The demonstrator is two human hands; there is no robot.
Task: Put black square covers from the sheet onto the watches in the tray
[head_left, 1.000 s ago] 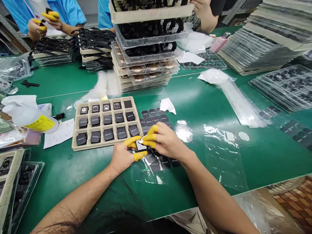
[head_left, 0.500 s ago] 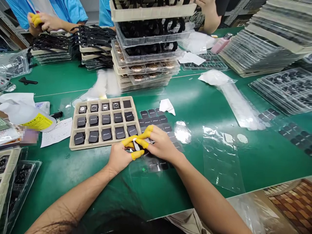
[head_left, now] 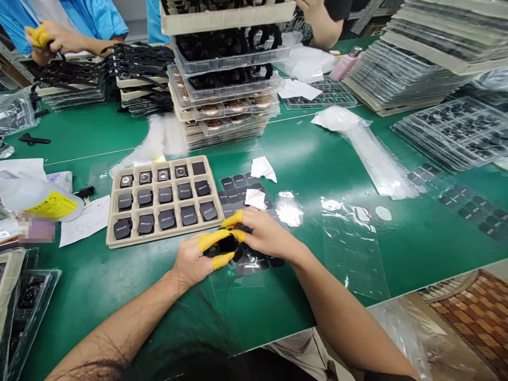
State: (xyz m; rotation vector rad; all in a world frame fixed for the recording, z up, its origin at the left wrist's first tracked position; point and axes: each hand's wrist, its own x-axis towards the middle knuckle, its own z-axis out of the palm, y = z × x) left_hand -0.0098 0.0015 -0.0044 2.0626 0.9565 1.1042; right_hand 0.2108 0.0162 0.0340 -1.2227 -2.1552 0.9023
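My left hand (head_left: 192,260), with yellow finger cots, grips a black smartwatch body (head_left: 227,244) by its sides, dark face up. At the watch's upper right edge, the cot-covered fingers of my right hand (head_left: 264,233) close on it; the fingertips are partly hidden. Beneath and behind the hands lies a sheet of black film stickers (head_left: 234,198) with small white lettering. A crumpled white wipe (head_left: 256,199) rests on that sheet, beside another white wipe (head_left: 263,169). On the left, a beige tray (head_left: 159,236) holds watch bodies, most under black covers.
Tall stacks of trays (head_left: 226,63) stand behind, with more stacked trays (head_left: 413,63) at the right. A white bottle (head_left: 39,198) leans at the left near a paper sheet (head_left: 85,221). Clear film (head_left: 353,254) lies to the right. Across the table a co-worker's hands (head_left: 51,39) are busy.
The white wipe that was in my hands now lies on the sticker sheet. The watch's dark face shows between my fingers. The whole view has shifted slightly.
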